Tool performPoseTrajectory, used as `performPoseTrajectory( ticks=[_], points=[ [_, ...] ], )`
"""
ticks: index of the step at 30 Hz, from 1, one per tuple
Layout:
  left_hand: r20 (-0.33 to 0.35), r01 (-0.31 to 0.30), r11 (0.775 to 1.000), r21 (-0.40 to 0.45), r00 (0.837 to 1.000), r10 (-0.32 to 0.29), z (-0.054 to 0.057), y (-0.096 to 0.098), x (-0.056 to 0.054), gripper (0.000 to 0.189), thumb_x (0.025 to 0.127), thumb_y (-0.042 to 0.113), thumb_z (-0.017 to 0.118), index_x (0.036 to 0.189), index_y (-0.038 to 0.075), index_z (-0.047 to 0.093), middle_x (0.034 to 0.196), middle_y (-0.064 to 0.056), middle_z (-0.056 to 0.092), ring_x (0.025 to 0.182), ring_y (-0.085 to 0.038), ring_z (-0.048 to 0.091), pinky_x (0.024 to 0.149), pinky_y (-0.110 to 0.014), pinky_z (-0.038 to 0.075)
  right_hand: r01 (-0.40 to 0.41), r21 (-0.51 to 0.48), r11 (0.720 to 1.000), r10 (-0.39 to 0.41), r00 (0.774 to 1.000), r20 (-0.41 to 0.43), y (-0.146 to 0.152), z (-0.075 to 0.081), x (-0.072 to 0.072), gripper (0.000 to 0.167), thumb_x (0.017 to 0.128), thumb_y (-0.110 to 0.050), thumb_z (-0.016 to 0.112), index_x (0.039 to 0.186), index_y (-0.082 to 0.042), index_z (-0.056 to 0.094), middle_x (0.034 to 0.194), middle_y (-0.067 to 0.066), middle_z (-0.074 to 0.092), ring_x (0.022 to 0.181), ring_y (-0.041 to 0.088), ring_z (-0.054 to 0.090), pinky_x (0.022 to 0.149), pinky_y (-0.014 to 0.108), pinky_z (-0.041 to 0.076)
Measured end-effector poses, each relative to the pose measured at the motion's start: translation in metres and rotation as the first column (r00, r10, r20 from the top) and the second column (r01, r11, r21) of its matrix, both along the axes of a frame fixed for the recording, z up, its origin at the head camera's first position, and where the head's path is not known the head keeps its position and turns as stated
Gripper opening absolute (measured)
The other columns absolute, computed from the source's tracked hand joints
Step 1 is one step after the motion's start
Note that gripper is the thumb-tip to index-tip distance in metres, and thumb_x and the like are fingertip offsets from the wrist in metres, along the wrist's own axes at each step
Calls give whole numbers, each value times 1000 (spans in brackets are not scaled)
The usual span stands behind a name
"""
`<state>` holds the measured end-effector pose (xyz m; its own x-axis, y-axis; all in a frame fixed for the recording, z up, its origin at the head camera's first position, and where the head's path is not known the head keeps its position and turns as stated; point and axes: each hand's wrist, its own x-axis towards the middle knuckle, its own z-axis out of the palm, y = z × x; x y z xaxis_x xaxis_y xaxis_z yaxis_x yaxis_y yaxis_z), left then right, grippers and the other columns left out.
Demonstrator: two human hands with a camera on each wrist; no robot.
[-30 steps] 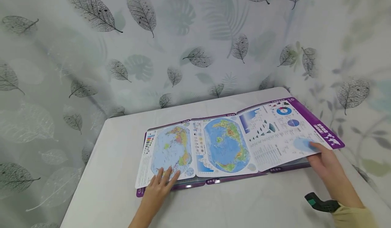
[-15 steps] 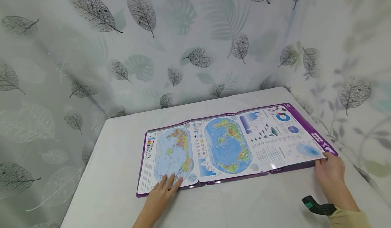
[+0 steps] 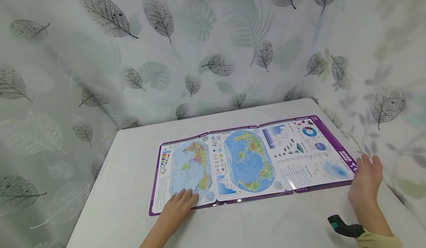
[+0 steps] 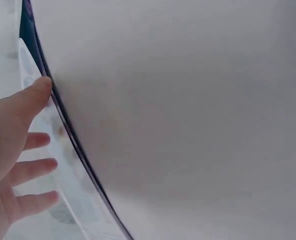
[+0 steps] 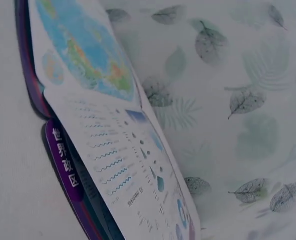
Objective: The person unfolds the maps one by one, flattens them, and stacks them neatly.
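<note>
A laminated fold-out world map (image 3: 246, 163) with purple borders lies spread on the white table, its three visible panels showing two oval maps and a panel of charts. At the near left edge, my left hand (image 3: 176, 211) rests its fingertips on the left panel. Its thumb (image 4: 37, 92) touches the map's edge in the left wrist view, the other fingers spread apart. My right hand (image 3: 366, 185) is at the near right corner by the purple strip, fingers extended upward. No part of it shows in the right wrist view, where the map (image 5: 107, 145) appears tilted.
The white table (image 3: 133, 166) runs along a leaf-patterned curtain (image 3: 206, 89) at the back and sides. A black strap with a green patch (image 3: 344, 226) sits at my right wrist, beside a yellow sleeve (image 3: 377, 239).
The raised top sheet has come down flat over the lower layer. My right hand has let go of its edge and shifted right to the corner. The left hand stays nearly in place.
</note>
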<state>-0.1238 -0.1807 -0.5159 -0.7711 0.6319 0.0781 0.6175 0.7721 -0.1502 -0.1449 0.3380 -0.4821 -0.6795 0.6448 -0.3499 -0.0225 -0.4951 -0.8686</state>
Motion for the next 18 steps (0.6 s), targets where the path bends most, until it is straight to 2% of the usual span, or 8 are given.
performPoseTrajectory(
  ticks=[1,2,3,4,7,10,15,18],
  points=[
    [13,-2,1000,12,1000,2,2,3,-2,50,84,30,70,129,17,53,127,-11,53,117,-34,50,88,-51,46,-65,123,990,64,998,13,-7,3,-1,61,101,-21,40,150,-33,5,152,-13,13,136,3,14,107,18,7],
    [31,-6,1000,27,1000,5,4,6,-4,53,85,35,68,131,17,52,130,-11,50,120,-34,47,91,-52,43,-132,255,958,130,991,23,-14,7,0,60,102,-24,39,150,-32,4,153,-9,15,136,7,17,107,19,9],
    [39,-2,999,45,999,0,7,9,-7,56,85,38,67,134,16,50,133,-11,48,122,-34,45,93,-53,41,-183,381,906,184,982,35,-20,11,-2,59,102,-25,37,151,-30,5,153,-5,17,136,9,20,107,18,12],
    [53,4,998,70,999,-7,10,13,-11,58,86,39,66,136,16,48,136,-12,45,124,-35,42,95,-54,39,-228,500,836,235,971,50,-26,14,-2,58,102,-25,37,151,-28,5,153,-2,19,136,11,21,107,19,14],
    [65,19,990,143,997,-28,25,25,-27,62,88,40,62,141,15,42,142,-14,39,129,-36,35,98,-55,35,-262,785,561,349,935,63,-33,15,-8,55,103,-26,33,151,-25,6,152,5,22,136,15,24,106,19,19],
    [63,8,975,222,998,-22,42,35,-48,65,91,39,60,145,13,35,147,-15,31,133,-36,28,100,-57,32,-255,888,382,422,903,78,-41,29,-16,56,103,-25,34,151,-22,7,152,10,22,137,22,21,109,26,15],
    [77,-22,942,336,997,-5,69,48,-85,66,95,36,54,149,11,24,150,-16,24,137,-32,17,104,-54,25,-255,954,156,525,840,138,-46,56,-35,58,102,-24,38,151,-13,8,153,15,14,138,33,13,111,44,7],
    [101,-9,932,362,994,-30,86,52,-103,62,98,33,48,150,11,21,152,-14,20,139,-27,12,107,-52,19,-312,950,6,609,755,244,-48,70,-47,63,101,-26,41,151,-10,6,154,16,7,138,37,7,109,52,5]
  ],
)
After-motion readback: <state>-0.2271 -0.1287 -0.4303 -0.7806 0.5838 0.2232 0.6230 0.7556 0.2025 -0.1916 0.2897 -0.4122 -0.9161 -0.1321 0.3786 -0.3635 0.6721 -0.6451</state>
